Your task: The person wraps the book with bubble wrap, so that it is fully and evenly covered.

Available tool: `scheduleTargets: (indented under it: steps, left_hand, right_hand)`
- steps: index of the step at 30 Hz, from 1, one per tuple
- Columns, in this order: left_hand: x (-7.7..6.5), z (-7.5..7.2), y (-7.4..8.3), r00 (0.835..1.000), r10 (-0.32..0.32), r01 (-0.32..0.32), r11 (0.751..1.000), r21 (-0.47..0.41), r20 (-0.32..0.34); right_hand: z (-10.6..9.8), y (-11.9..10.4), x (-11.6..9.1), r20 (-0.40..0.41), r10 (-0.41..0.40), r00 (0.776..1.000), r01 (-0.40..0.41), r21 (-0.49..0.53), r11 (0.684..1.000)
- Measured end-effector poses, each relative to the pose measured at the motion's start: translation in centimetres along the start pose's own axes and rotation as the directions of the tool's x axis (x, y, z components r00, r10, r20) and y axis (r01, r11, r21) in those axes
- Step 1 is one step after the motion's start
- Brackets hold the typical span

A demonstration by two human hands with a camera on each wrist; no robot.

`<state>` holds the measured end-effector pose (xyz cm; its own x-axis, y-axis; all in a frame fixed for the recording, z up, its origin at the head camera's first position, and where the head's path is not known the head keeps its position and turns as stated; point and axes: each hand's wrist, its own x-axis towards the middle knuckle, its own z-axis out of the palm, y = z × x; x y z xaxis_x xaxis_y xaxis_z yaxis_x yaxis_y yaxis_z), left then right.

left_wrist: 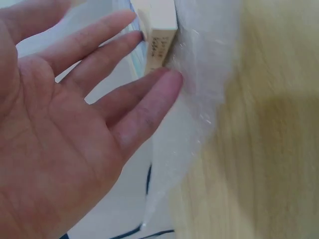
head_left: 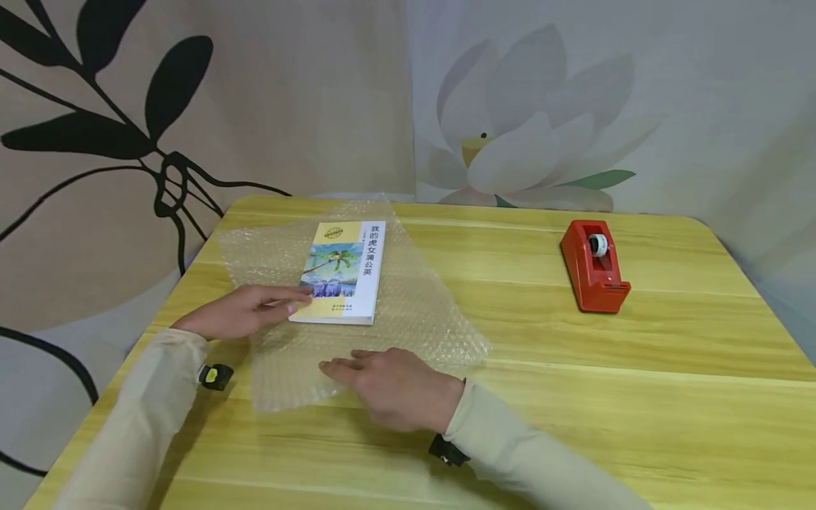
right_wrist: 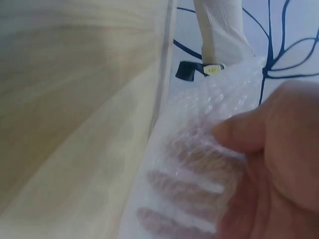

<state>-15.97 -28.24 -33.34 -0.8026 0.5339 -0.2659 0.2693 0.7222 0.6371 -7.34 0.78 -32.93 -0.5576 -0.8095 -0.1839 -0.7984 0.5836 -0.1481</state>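
Observation:
A paperback book (head_left: 338,269) with a palm tree on its cover lies face up on a sheet of bubble wrap (head_left: 427,312). My left hand (head_left: 239,312) reaches in at the book's lower left, its fingers extended along that side. In the left wrist view, the palm of the left hand (left_wrist: 60,144) shows, with straight fingers beside the book's end (left_wrist: 163,20). At the wrap's near edge is my right hand (head_left: 401,389). The right wrist view shows its thumb (right_wrist: 244,132) over the bubble wrap (right_wrist: 219,97) and the other fingers behind it, pinching the sheet.
A red tape dispenser (head_left: 589,273) with a small roll stands on the right side of the wooden table (head_left: 663,340). Behind the table hangs a backdrop (head_left: 344,92) printed with leaves and a flower.

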Motion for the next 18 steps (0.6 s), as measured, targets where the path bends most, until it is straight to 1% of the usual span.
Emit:
scheduleTargets:
  steps: [5,9,10,12,15,17,18]
  left_hand:
    - [0.3,-0.2,-0.5,0.998,-0.056,0.058,0.995,-0.077,0.018]
    - [0.4,-0.3,-0.4,0.993,-0.117,0.121,0.982,-0.146,0.035]
    - [0.5,-0.3,-0.4,0.991,-0.125,0.131,0.977,-0.169,0.042]
    - [0.4,-0.4,-0.2,0.989,-0.142,0.148,0.971,-0.186,0.046]
    - [0.4,-0.5,-0.1,0.989,-0.139,0.145,0.964,-0.222,0.041]
    - [0.4,-0.5,-0.2,0.993,-0.117,0.121,0.96,-0.252,0.03]
    - [0.6,-0.5,-0.3,0.995,-0.094,0.098,0.957,-0.274,0.026]
  right_hand:
    - [-0.5,1.1,0.0,-0.02,-0.009,1.0,0.011,0.137,0.991]
    - [-1.2,2.1,0.1,-0.068,-0.017,0.998,0.031,0.215,0.976]
    - [-1.5,2.3,0.1,-0.079,-0.017,0.997,0.035,0.232,0.972]
    - [-2.1,2.7,0.2,-0.097,-0.013,0.995,0.037,0.254,0.966]
    - [-3.0,3.3,0.5,-0.12,-0.004,0.993,0.035,0.255,0.966]
    - [-3.5,3.8,0.8,-0.127,0.001,0.992,0.031,0.251,0.967]
    - [-3.7,4.0,0.9,-0.134,0.002,0.991,0.032,0.247,0.969]
